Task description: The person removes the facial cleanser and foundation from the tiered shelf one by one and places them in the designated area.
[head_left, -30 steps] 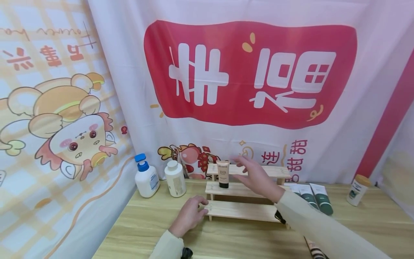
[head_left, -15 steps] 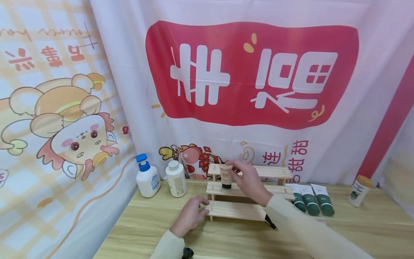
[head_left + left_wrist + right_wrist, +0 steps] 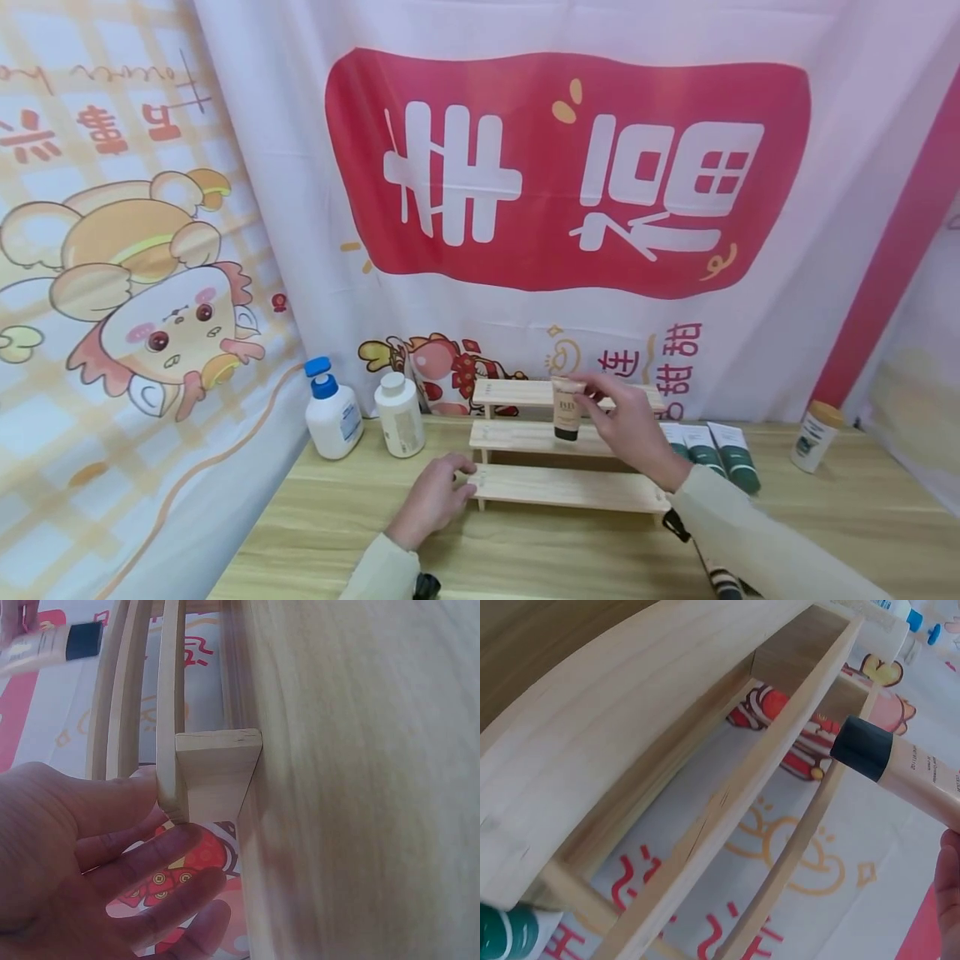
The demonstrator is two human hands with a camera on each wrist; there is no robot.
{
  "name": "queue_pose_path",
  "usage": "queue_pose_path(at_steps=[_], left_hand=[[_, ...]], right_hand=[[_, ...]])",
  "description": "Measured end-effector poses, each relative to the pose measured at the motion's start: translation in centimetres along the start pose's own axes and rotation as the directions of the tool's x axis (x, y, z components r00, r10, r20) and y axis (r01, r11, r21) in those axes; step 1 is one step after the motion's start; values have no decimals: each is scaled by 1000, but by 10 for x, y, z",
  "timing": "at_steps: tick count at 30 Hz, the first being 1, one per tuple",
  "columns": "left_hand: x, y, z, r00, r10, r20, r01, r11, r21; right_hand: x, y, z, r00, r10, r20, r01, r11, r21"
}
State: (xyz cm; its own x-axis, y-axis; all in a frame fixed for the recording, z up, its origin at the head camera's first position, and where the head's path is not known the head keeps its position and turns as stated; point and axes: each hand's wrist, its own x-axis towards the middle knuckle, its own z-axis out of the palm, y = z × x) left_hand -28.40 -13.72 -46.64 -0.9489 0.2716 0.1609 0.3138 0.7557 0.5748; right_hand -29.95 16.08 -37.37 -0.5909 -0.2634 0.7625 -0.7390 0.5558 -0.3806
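A three-tier wooden display rack [image 3: 570, 490] stands on the table. My left hand [image 3: 435, 496] holds the left end of its lowest board; in the left wrist view, the thumb and index finger [image 3: 176, 844] meet the board's corner while the other fingers spread loosely. A beige BB cream tube [image 3: 567, 410] with a black cap is pinched near its upper end by my right hand [image 3: 633, 425]. It is upright, cap down, in front of the top tier. The right wrist view puts the tube [image 3: 922, 780] apart from the boards; most of the right hand lies outside that view.
Left of the rack stand a white pump bottle [image 3: 334, 417] with a blue top and a white capped bottle [image 3: 400, 417]. Several green-and-white tubes [image 3: 731, 458] lie to the right. Farther right is a white bottle [image 3: 816, 440] with a tan lid. A printed curtain hangs behind.
My right hand has reached the tube, which stood on the middle tier, taken hold of it and carried it rightward. My left hand stays at the rack's left end.
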Motion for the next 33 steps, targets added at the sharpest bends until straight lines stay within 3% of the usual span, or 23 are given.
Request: queue_pose_path(at_steps=[9, 15, 19, 23, 26, 28, 31, 33], left_hand=[[-1, -3, -1, 1000, -5, -11, 5, 1000, 1], [-2, -2, 0, 1000, -2, -11, 2, 1000, 0], [-2, -2, 1, 1000, 1, -8, -1, 1000, 0], [-2, -2, 0, 1000, -2, -5, 2, 1000, -1], [-2, -1, 1, 1000, -8, -1, 8, 1000, -3], [-2, -1, 1, 1000, -7, 1, 7, 1000, -5], [-1, 0, 0, 1000, -2, 0, 2, 1000, -2], [-1, 1, 0, 1000, 2, -1, -2, 1000, 1]], right_hand=[[-7, 19, -47, 997, 79, -24, -82, 989, -124], [-26, 36, -85, 996, 83, -22, -86, 970, -226], [-46, 43, -110, 989, 144, 24, -130, 944, -303], [-68, 51, -134, 963, 248, 107, -199, 919, -341], [-87, 62, -149, 921, 346, 179, -268, 896, -353], [-102, 69, -157, 871, 433, 231, -337, 870, -361], [-124, 80, -163, 772, 562, 296, -441, 810, -386], [-136, 88, -165, 689, 643, 334, -511, 758, -405]])
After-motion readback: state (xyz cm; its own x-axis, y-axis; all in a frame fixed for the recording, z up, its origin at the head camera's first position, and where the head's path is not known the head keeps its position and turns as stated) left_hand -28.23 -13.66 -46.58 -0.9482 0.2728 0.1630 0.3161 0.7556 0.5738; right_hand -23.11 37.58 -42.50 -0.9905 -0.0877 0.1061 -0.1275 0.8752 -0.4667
